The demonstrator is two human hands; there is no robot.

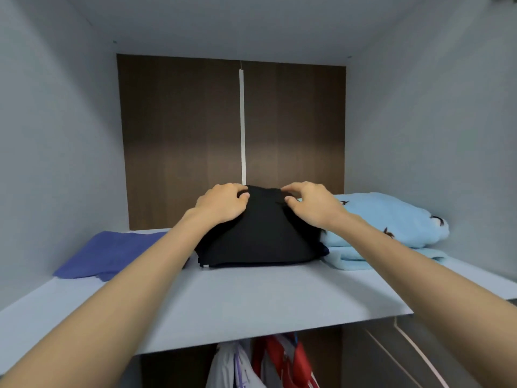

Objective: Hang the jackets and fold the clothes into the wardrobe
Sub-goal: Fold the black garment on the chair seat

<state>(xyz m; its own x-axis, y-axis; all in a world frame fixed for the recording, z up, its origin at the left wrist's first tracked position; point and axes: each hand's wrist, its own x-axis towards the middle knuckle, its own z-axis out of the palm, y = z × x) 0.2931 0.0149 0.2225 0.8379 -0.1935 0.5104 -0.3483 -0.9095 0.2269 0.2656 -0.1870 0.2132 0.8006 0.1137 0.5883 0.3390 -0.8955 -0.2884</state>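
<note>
Gripping the far top edge of the folded black garment with both hands: left hand and right hand curled over the cloth, thumbs pinching against it. Lying on the wardrobe shelf, between a flat blue cloth and a folded light-blue fleece, touching the fleece; contact with the blue cloth hidden behind the left forearm. Judged light, soft and limp, layers apt to slip apart or sag if pulled by one edge. Better pressed flat from above or taken at both sides under the lowest fold; likely to slide easily over the smooth board. Hanging below, white and red jackets.
</note>
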